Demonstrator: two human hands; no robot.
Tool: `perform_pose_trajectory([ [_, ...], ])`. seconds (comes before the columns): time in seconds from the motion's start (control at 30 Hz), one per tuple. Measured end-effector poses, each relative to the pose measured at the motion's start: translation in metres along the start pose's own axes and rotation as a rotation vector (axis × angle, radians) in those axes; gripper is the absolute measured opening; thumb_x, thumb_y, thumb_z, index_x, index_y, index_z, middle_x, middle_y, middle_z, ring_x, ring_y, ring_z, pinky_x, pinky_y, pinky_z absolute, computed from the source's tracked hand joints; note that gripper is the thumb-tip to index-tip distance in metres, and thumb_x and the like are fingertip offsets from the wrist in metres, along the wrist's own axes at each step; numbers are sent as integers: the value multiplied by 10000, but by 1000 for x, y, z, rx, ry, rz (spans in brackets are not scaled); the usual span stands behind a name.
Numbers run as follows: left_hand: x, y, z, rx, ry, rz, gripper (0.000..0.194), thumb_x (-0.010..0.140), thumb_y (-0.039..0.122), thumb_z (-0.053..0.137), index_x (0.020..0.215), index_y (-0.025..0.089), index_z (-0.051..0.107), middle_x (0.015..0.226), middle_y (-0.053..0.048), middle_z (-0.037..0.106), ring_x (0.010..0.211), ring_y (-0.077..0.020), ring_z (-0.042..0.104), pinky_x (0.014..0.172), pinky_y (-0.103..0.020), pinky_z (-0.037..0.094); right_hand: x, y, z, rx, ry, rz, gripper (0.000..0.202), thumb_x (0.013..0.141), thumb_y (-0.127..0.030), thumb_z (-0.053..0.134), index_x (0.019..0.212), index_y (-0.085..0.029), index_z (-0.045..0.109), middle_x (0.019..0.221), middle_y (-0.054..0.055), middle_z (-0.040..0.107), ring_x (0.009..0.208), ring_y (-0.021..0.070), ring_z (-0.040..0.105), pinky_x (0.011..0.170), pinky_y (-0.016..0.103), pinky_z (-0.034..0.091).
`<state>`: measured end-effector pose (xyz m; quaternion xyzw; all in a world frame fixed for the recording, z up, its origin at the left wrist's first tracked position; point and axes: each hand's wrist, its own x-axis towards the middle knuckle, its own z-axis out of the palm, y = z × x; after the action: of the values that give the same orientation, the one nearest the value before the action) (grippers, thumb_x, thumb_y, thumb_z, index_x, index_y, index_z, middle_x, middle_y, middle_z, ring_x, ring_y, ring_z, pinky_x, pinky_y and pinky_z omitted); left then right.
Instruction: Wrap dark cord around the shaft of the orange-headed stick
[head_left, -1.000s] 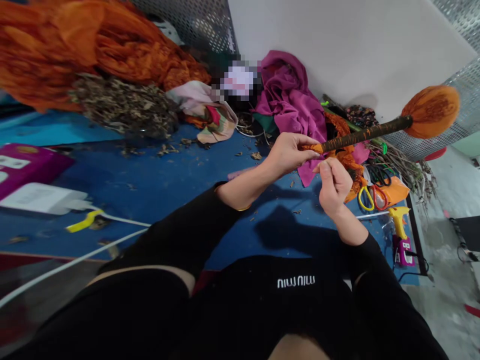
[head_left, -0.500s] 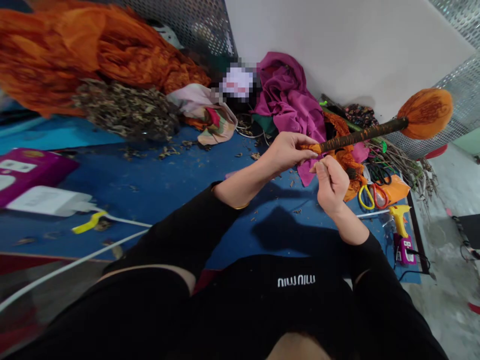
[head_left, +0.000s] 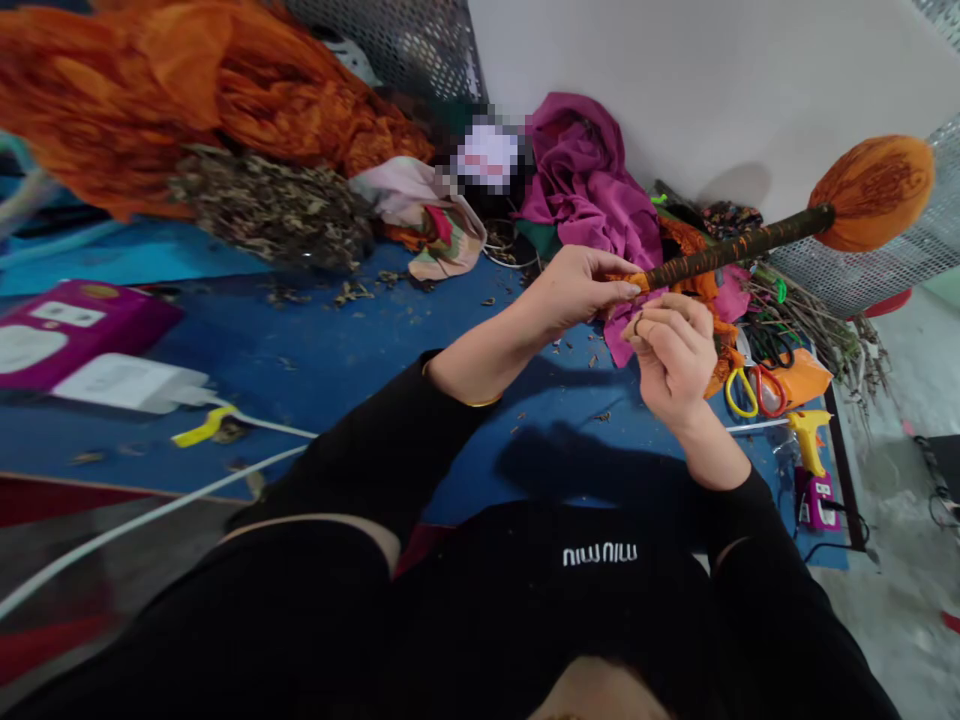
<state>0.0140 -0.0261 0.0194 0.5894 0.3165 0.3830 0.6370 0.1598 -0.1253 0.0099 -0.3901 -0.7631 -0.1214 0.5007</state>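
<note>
My left hand point(head_left: 583, 290) grips the near end of a dark stick point(head_left: 739, 250), where orange material is wrapped round it. The stick slants up to the right and ends in a rounded orange cloth bulb point(head_left: 881, 193). Just below the wrapped end, my right hand point(head_left: 673, 352) is closed with its thumb and fingers pinched together. Something small and dark shows at its fingertips, too small to name. Behind the hands lies a magenta cloth point(head_left: 589, 190).
Orange cloth point(head_left: 277, 90) and dried plant matter point(head_left: 274, 210) are heaped at back left. A purple power strip point(head_left: 112, 325) with a white charger lies left. Scissors point(head_left: 770, 390), a yellow glue gun point(head_left: 808, 435) and thin twigs point(head_left: 832, 320) are at right.
The stick and its orange bulb have shifted slightly up and right in the view. My right hand has turned, its fingers now pinched just under the wrapped end.
</note>
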Motion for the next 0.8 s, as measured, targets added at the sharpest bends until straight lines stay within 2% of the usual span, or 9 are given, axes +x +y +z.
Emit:
perform_pose_trajectory([
  [0.13, -2, 4, 3, 61, 8, 32, 161, 734, 116, 754, 876, 135, 825, 536, 36, 599, 473, -65, 463, 481, -212, 378, 5, 3, -18, -36, -53, 124, 316, 1063, -405, 543, 862, -264, 742, 860, 46, 798, 879, 212, 701, 861, 424, 555],
  [0.27, -3, 4, 5, 102, 8, 34, 146, 763, 110, 734, 877, 141, 820, 542, 28, 609, 481, -75, 481, 503, -226, 407, 10, 7, -28, 108, -61, 177, 325, 1076, -404, 525, 884, -244, 732, 893, 50, 770, 833, 180, 714, 767, 373, 588],
  [0.37, -3, 0, 7, 160, 34, 40, 179, 773, 98, 720, 925, 128, 811, 616, 5, 666, 508, -83, 515, 527, -238, 419, 13, 13, -28, 247, -64, 192, 321, 1083, -409, 525, 886, -239, 713, 893, 40, 746, 861, 173, 735, 806, 373, 617],
  [0.57, -4, -10, 12, 340, 40, 126, 151, 760, 192, 784, 899, 135, 772, 754, -22, 731, 656, -114, 583, 625, -247, 443, 13, 28, -23, 394, 13, 422, 428, 1041, -601, 552, 833, -243, 660, 910, 22, 677, 896, 168, 717, 887, 413, 640],
  [0.8, -4, -21, 13, 422, 43, 133, 177, 762, 227, 777, 926, 163, 795, 799, -30, 760, 709, -145, 596, 651, -258, 436, 15, 37, -21, 455, -53, 479, 471, 1019, -655, 556, 826, -234, 645, 912, 15, 649, 947, 164, 719, 918, 417, 644],
])
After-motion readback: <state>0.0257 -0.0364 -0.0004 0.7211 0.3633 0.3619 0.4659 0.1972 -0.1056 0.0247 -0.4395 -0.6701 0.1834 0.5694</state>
